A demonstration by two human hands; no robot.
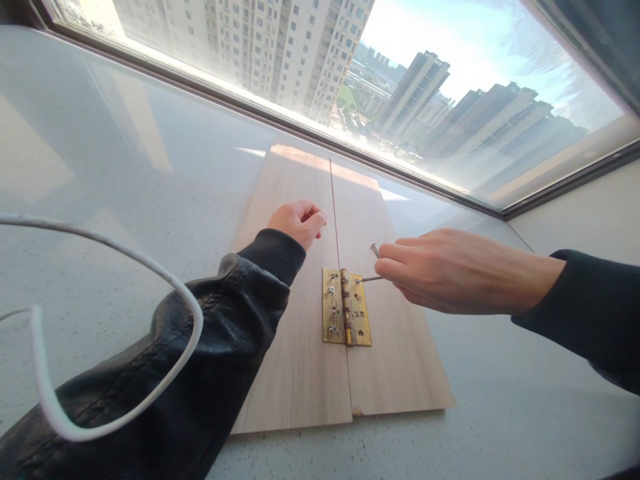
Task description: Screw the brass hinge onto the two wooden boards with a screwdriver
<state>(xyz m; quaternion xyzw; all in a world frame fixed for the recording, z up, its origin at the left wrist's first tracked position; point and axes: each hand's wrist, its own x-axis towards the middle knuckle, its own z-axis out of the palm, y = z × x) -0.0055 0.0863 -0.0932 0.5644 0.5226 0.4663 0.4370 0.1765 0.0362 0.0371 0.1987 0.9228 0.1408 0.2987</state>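
Observation:
A brass-coloured hinge (pixel 349 312) lies opened flat across the seam between two pale wooden boards (pixel 300 393). Screw heads show in its left leaf, while dark holes show in the right leaf. My right hand (pixel 440 270) is closed around what looks like a screwdriver (pixel 371 279); only its thin metal shaft shows, its tip at the top hole of the right leaf. Close by the right fingertips is a screw (pixel 375 250); whether they touch it I cannot tell. Above the left board, my left hand (pixel 299 223) is closed, thumb against forefinger, its contents hidden.
The boards rest on a speckled white sill (pixel 165 173). A window (pixel 400 87) with a dark frame runs along the far side, tall buildings beyond it. A white cable (pixel 145 257) loops over my left sleeve. A wall (pixel 590 193) stands at the right.

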